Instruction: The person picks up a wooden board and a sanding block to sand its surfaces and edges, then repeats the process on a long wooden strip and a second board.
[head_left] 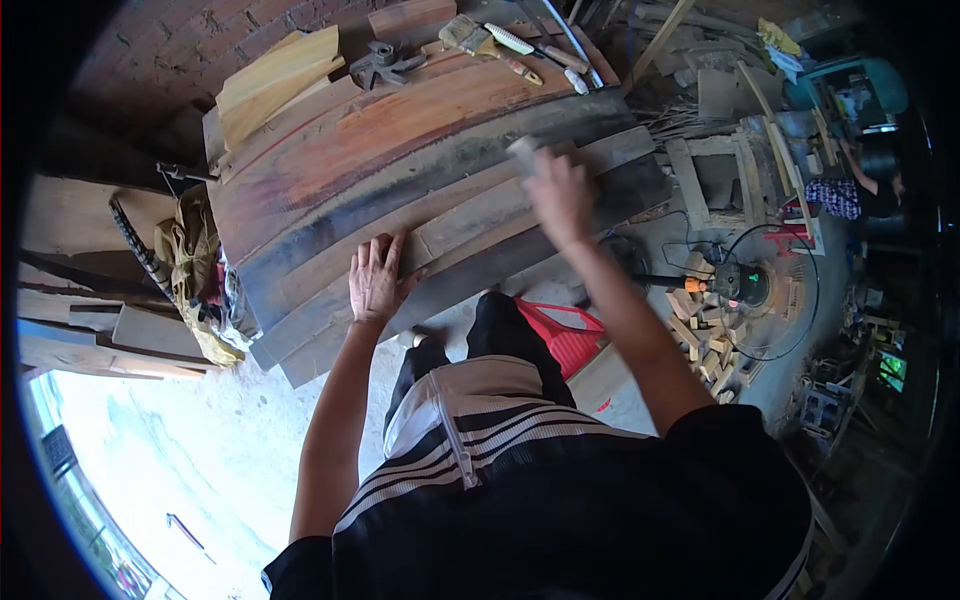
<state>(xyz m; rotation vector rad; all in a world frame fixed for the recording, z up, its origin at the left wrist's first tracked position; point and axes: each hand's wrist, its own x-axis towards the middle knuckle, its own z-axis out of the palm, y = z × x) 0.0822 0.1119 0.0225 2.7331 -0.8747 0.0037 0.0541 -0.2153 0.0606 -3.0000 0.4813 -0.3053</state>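
Here's the left hand (374, 280), fingers slightly spread on the wooden strip (485, 213) that runs along the table (330, 175), while the right hand (562, 195) seems closed in a grip around a pale block (521, 148) over the strip's far side (motion blur hides the exact hold). Even strokes along the grain should serve best, with the left bearing down well behind them. Beyond the strip, the brush (466, 35) lies well apart, leaving stroking room; on the person's side, the table's edge is near.
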